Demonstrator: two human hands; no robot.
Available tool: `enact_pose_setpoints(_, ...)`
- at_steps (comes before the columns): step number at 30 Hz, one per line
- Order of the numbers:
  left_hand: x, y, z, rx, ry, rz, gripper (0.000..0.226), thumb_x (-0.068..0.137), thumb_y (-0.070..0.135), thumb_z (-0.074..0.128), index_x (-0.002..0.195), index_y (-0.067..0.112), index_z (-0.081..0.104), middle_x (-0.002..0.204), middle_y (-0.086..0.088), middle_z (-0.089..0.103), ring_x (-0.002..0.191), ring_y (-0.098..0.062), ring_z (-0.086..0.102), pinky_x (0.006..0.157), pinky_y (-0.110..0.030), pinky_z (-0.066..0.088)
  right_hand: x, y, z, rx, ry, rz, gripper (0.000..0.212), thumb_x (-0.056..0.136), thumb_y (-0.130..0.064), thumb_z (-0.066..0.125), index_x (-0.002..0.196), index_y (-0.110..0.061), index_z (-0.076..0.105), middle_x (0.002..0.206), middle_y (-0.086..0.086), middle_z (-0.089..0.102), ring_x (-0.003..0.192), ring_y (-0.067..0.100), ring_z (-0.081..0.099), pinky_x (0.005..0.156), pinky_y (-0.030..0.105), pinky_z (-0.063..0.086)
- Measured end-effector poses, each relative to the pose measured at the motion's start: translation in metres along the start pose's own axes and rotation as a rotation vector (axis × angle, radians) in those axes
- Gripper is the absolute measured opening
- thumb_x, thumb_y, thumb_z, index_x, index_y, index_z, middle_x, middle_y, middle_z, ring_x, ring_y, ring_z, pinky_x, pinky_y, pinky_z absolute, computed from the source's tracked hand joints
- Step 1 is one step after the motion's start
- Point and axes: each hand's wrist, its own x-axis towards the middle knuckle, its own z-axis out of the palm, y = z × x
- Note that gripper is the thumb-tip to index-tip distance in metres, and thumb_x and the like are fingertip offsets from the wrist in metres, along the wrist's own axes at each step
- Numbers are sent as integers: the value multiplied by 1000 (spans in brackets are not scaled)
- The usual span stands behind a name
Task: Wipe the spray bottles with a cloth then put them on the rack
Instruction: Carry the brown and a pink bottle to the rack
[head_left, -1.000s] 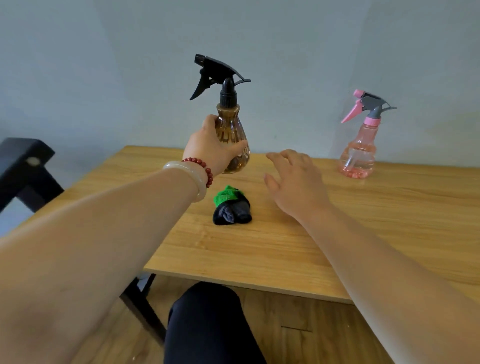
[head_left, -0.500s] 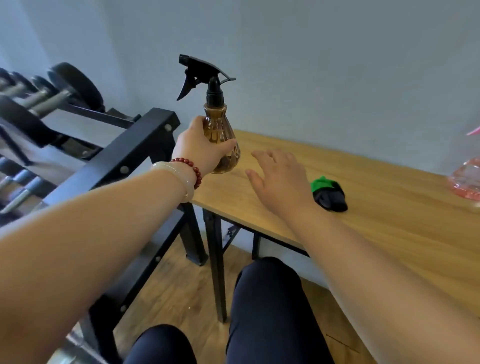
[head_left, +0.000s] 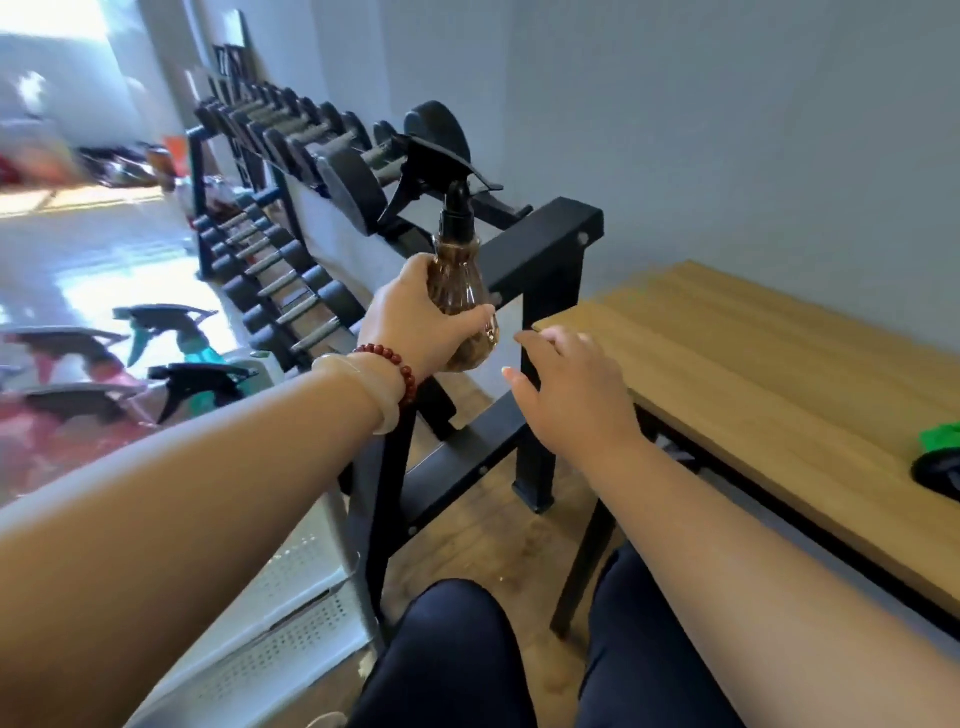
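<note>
Item: amber translucent pear-shaped spray bottle with black trigger head (head_left: 465, 296), upright in mid-air at frame centre, belly enclosed in the grip of my left hand (head_left: 410, 322); my right hand (head_left: 571, 400), at its 4 o'clock, is released and holds nothing. Handling, as I judge: lower toward 8 o'clock, clear of the black steel dumbbell rack (head_left: 540, 244), seating it base-first on the white perforated metal rack (head_left: 291, 587) near the blurred teal spray bottles (head_left: 200, 348). Markings: no brand, label or writing legible.

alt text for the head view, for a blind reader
The left hand grips a brown spray bottle upright, in the air before a black dumbbell rack. The right hand hovers open beside it; a green and black cloth lies on the wooden table.
</note>
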Motion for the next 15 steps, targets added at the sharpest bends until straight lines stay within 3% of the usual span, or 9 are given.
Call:
enact_pose_setpoints(7, -22, -65, -60, 92, 112, -96, 62, 78, 50, 77, 128, 25, 50, 104, 12, 56, 95, -10, 55, 80, -24, 43, 12, -69, 38, 110, -6, -144, 43, 97, -42, 53, 133, -20, 56, 125, 7, 62, 112, 29, 56, 86, 43, 51)
enact_pose_setpoints(15, -58, -117, -115, 160, 197, -179, 63, 77, 49, 78, 128, 23, 52, 102, 11, 60, 95, -10, 58, 85, -23, 46, 17, -132, 64, 129, -82, -272, 47, 99, -43, 49, 140, -20, 52, 130, 7, 57, 118, 30, 51, 92, 44, 44)
